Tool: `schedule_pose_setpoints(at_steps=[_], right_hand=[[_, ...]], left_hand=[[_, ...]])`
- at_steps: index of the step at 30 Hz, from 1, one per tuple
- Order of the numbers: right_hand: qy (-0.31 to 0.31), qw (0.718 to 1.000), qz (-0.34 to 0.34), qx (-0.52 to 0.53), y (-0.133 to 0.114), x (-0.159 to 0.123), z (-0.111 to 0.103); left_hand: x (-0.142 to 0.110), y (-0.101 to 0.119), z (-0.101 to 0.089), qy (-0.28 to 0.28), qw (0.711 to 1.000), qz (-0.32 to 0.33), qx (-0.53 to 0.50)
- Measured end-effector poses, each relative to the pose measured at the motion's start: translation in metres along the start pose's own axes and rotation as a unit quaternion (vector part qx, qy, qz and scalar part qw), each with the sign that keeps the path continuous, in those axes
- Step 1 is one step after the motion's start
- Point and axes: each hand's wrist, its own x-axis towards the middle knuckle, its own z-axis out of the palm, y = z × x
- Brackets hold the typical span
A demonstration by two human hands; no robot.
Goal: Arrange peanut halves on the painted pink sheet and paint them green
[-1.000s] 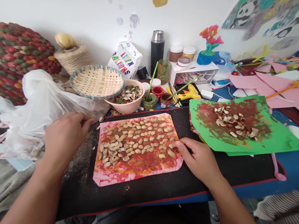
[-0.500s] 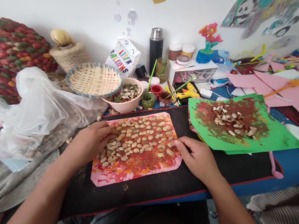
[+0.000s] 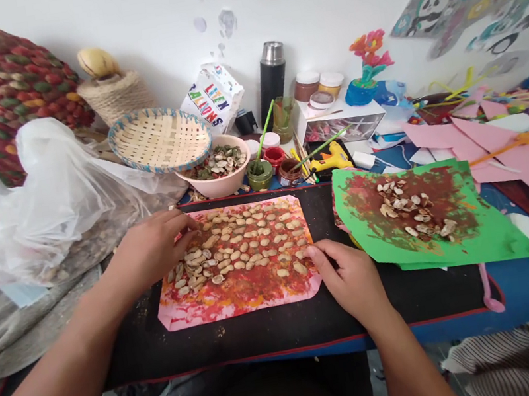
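Note:
On a pink sheet of paper (image 3: 197, 312) smeared with red and orange paint lie rows of peanuts in their shells (image 3: 254, 243), with looser peanut shells (image 3: 200, 268) at the left. My left hand (image 3: 161, 241) hovers over the sheet's upper left corner, fingers bent and thumb apart from them. Its fingertips are close to the peanuts, and I see nothing held between them. At the sheet's right edge, my right hand (image 3: 353, 281) pinches the paper between thumb and fingers. The fingers under the thumb are partly hidden.
Right of the sheet, green paper (image 3: 492, 239) bears brown paint and shell pieces. Behind stand a pink bowl (image 3: 222, 184) of shells, a woven basket (image 3: 160, 141), paint jars (image 3: 259, 175) and a yellow glue gun (image 3: 333, 157). A plastic bag (image 3: 56, 184) sits at left on the black mat (image 3: 276, 333).
My left hand has drawn back slightly to the left from the peanuts, its thumb now showing apart from the fingers. My right hand stays at the paper's edge. The view has shifted slightly.

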Motion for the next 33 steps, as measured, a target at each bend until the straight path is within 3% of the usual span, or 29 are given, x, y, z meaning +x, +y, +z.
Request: schedule_pose_setpoints(at_steps=[7, 13, 18, 24, 33], right_hand=[[-0.002, 1.0, 0.001, -0.002, 0.001, 0.0, 0.0], [-0.002, 1.0, 0.008, -0.013, 0.0, 0.0, 0.0], [-0.01, 1.0, 0.015, -0.008, 0.001, 0.0, 0.0], [-0.007, 1.0, 0.016, -0.007, 0.0, 0.0, -0.001], [-0.009, 1.0, 0.021, -0.008, 0.0, 0.0, -0.001]], left_hand=[[-0.002, 0.012, 0.007, 0.018, 0.996, 0.029, 0.081], [-0.016, 0.004, 0.004, -0.004, 0.999, 0.033, 0.007], [-0.029, 0.0, -0.004, 0.015, 0.999, -0.001, -0.052], [-0.034, 0.001, -0.003, -0.06, 0.992, 0.031, -0.109], [-0.029, -0.004, 0.001, -0.091, 0.986, -0.003, -0.142]])
